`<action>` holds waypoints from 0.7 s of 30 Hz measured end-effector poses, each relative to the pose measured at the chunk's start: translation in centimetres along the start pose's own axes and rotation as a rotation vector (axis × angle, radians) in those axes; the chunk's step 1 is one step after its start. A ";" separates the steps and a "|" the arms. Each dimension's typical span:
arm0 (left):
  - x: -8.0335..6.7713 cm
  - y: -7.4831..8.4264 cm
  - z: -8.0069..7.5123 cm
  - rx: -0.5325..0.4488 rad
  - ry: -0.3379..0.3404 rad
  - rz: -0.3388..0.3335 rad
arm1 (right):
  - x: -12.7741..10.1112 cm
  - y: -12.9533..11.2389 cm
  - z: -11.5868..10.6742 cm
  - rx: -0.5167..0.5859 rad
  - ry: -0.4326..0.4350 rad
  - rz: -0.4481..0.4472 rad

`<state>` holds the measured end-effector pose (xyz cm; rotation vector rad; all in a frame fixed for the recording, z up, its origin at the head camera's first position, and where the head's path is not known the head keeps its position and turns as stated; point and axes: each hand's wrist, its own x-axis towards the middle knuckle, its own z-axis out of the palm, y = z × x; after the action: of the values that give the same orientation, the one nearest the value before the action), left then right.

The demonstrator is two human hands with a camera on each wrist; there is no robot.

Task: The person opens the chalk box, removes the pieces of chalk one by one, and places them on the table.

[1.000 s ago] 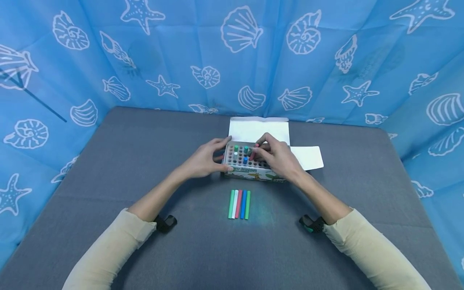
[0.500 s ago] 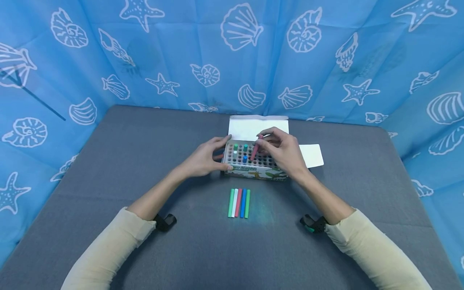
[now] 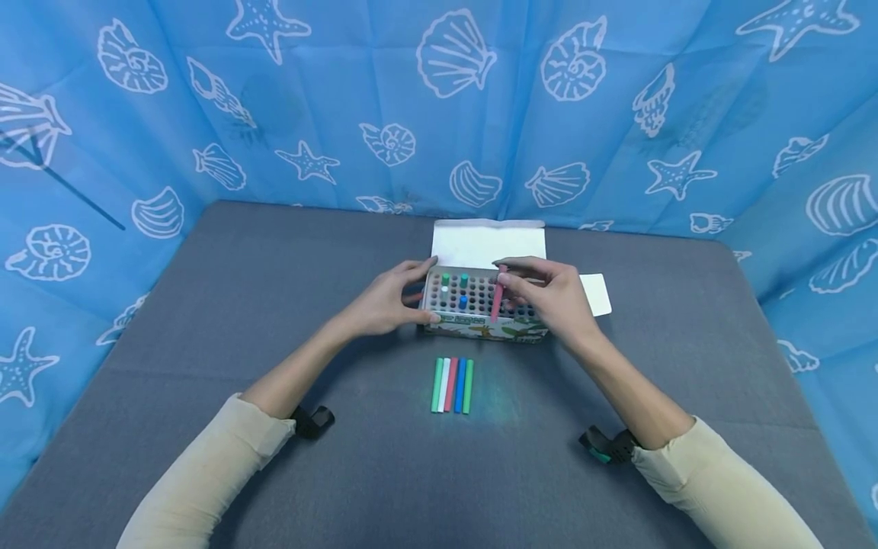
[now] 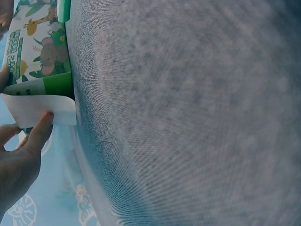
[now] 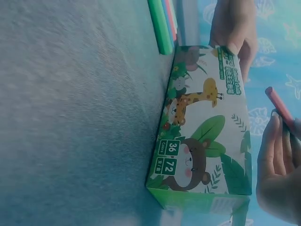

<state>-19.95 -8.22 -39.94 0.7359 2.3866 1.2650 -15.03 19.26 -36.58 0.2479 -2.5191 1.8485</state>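
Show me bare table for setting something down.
Bare table: left of the left hand, right of the side flap, and on the near side of the loose sticks. Crowded: around the box, with the right hand and red stick close.

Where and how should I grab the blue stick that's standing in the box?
Probably pinch the exposed top of the blue stick between thumb and finger, coming from straight above: it stands upright in its hole in the box, only that upper end shows, and no other stick touches it.
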 end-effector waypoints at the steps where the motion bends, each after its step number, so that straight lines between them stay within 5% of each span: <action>1: 0.0 0.0 0.0 0.001 0.000 -0.003 | -0.2 0.0 0.0 0.000 -0.003 0.010; 21: -0.1 -0.1 0.1 0.005 0.005 0.010 | -4.0 0.3 0.6 -0.026 -0.068 0.146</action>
<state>-19.88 -8.25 -40.06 0.7476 2.3938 1.2674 -11.05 19.25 -37.45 0.1314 -2.6718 1.8853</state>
